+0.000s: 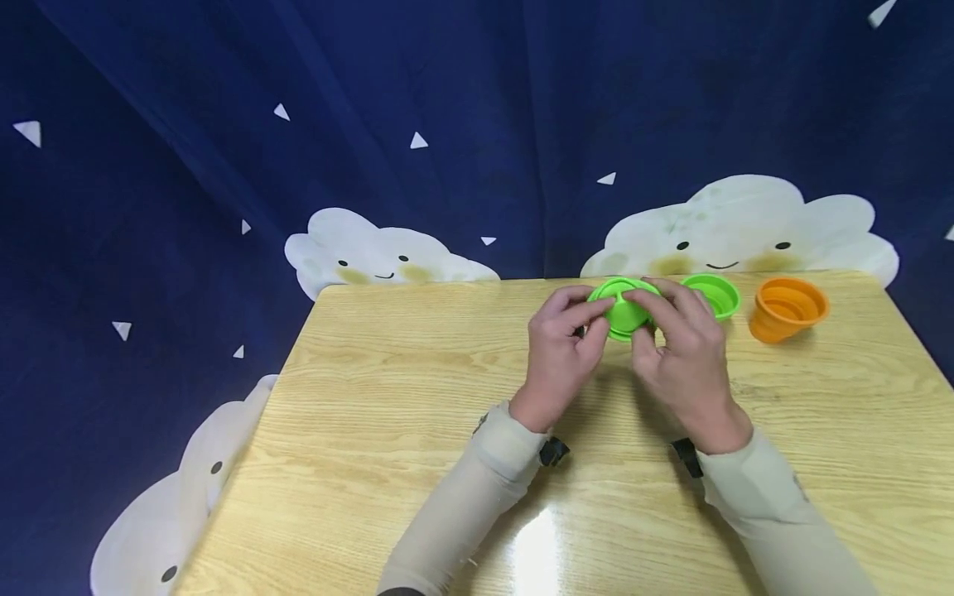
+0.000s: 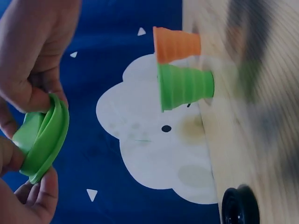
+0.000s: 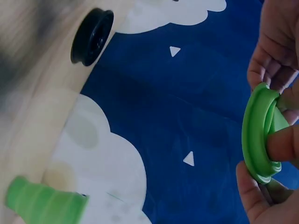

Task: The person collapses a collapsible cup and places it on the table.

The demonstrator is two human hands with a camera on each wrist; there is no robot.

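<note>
A green collapsible cup (image 1: 624,319) is held up over the far part of the table, folded nearly flat in the wrist views. My left hand (image 1: 565,352) grips its left side between thumb and fingers. On the opposite side, my right hand (image 1: 684,352) pinches the rim, fingertips lying over the folded middle. Seen edge-on in the left wrist view, the folded cup (image 2: 46,140) shows a thick rim with a bulge on one side. A second green cup (image 1: 714,295) stands extended just beyond my right hand, partly covered by it.
An orange collapsible cup (image 1: 788,310) stands extended to the right of the second green cup. Near the table's far edge sits a black, round, ridged object (image 2: 240,205). A dark blue curtain with white clouds (image 1: 745,223) hangs behind the wooden table (image 1: 402,372).
</note>
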